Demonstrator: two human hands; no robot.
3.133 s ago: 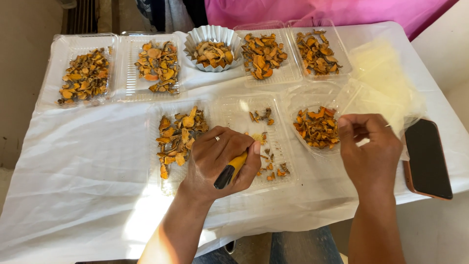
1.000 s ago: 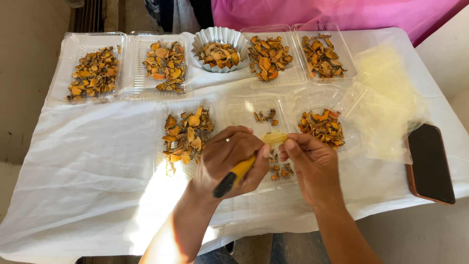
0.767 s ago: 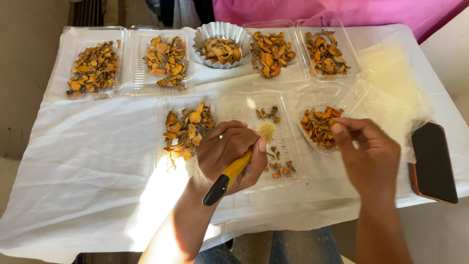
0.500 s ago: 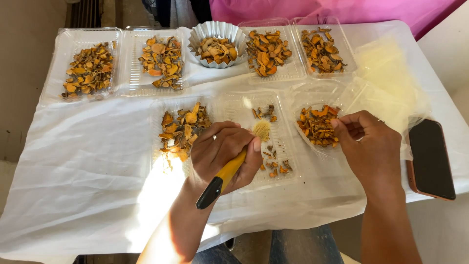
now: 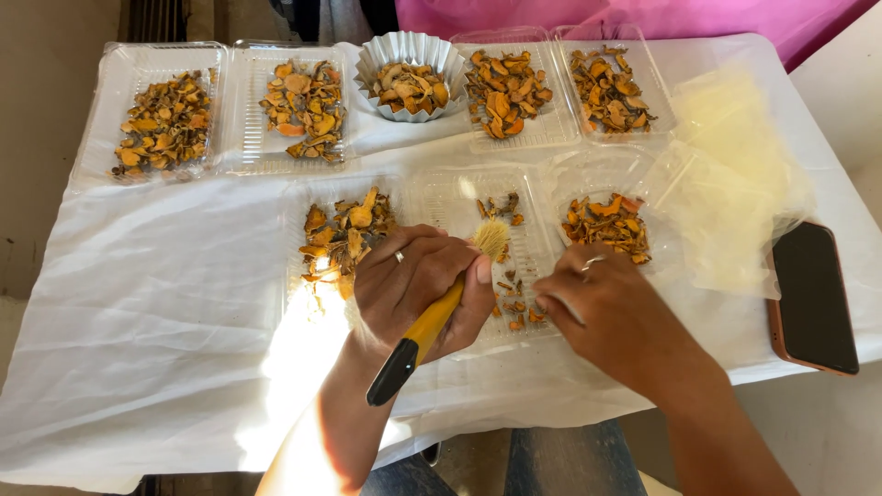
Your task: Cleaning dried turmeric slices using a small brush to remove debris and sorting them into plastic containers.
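Gripping a brush [image 5: 432, 317] with the left hand [image 5: 418, 289], fingers closed firmly around the yellow handle, black handle end pointing down toward the body, pale bristles up and lying over the middle clear tray [image 5: 528, 257]. Ring seen on one finger of this hand. Right hand [image 5: 606, 308] just beside the left one, fingertips pinched together over the small dried pieces [image 5: 514, 308] at the near side of the same tray; whether something was really held between those fingertips could not be told. Ring also seen on this hand. Both hands close together but not touching.

Lying to the left of the middle tray, another clear tray [image 5: 299, 197] with a heap of orange dried slices [image 5: 344, 234], partly hidden behind the left hand. Standing to the right, a round clear container [image 5: 588, 170] with more orange slices. Spread under everything, a white cloth [image 5: 156, 303] over the table.

Placed along the far edge, four clear trays with dried slices and between them a fluted silver bowl [image 5: 367, 69] holding paler pieces. Piled at the right side, thin transparent bags [image 5: 735, 184], and near them, at the table edge, a dark phone [image 5: 813, 294] lying flat with screen up. Behind the table, some pink fabric [image 5: 643, 14].
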